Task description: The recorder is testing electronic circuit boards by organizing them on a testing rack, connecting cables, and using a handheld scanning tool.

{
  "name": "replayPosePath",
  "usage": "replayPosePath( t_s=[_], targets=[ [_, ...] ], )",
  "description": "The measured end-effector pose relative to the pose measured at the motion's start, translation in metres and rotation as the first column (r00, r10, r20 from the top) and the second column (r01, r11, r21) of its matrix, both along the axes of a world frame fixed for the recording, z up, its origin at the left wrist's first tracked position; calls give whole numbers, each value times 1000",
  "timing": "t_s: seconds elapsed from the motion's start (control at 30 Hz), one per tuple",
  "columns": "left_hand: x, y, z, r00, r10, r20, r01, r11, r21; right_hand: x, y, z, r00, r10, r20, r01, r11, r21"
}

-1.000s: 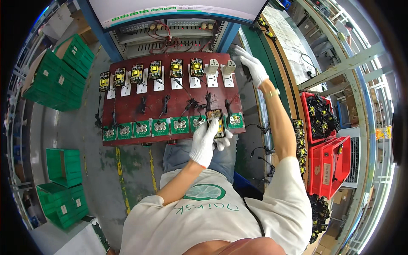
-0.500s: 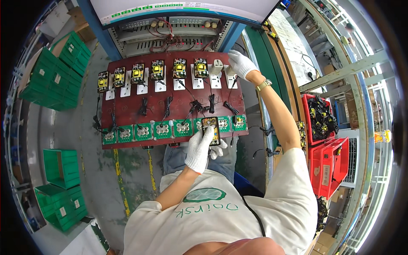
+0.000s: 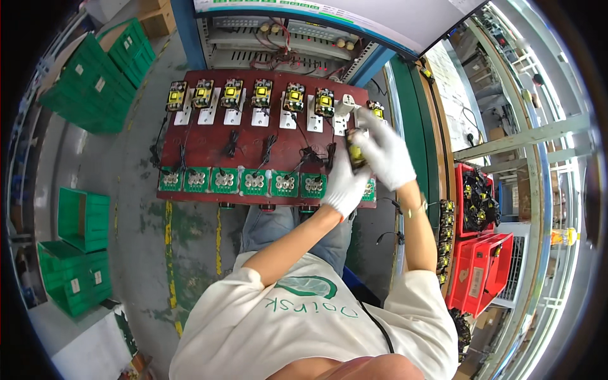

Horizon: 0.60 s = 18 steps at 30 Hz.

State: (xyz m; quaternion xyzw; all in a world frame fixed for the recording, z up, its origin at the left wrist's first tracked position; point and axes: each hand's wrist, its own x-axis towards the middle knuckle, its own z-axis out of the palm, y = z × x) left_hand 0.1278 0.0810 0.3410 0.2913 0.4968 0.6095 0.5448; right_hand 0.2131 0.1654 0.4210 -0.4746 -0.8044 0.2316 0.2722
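Note:
My left hand (image 3: 347, 185), in a white knit glove, grips a small power supply circuit board (image 3: 356, 153) with a yellow transformer, above the right part of a dark red test board (image 3: 209, 138). Close against it is my gloved right hand (image 3: 389, 155), smeared by motion; whether its fingers hold the circuit board cannot be made out. Behind the hands, a white plug adapter (image 3: 346, 104) stands in a socket. Another circuit board (image 3: 375, 109) sits at the far right end of the row, partly hidden by my right hand.
Several circuit boards (image 3: 261, 93) stand along the back of the test board, and green contact boards (image 3: 254, 182) line its front. A monitor (image 3: 405, 19) hangs above an instrument rack (image 3: 278, 47). Red bins (image 3: 479, 272) are on the right, green crates (image 3: 82, 218) on the left.
My right hand has come back from the far right socket to the circuit board. My left hand has moved forward and right with the board. The view has shifted.

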Motion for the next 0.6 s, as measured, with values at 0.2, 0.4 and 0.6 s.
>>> replayPosePath(
  t_s=[0.2,0.4,0.6],
  targets=[
    [32,3,-4,996,-60,-72,74,976,203,5,19,5,989,-143,31,146,981,-130],
    [13,-5,-11,936,-70,344,31,992,119,-24,107,-30,873,-3,488,-22,999,44],
    [-6,7,-10,846,-88,526,28,992,121,-55,147,-27,774,2,633,65,994,-83]
  ],
)
